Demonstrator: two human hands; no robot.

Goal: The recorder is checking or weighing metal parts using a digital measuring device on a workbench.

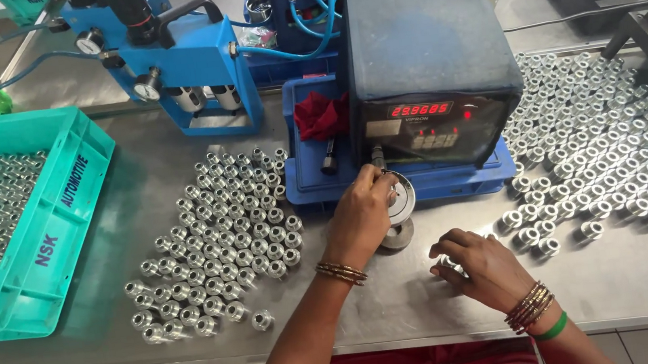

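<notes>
I see a steel table (pixel 403 303), and at its far middle a blue machine (pixel 429 72) with a red number display. At the left sits a green crate (pixel 58 204) full of metal rings. A cluster of rings (pixel 221 242) stands left of my hands, another (pixel 604 142) at the right. My left hand (pixel 364 214) is closed on a round metal disc (pixel 401 198) just near the machine. My right hand (pixel 479 262) rests curled on the table; whether it grips a ring, I cannot tell.
</notes>
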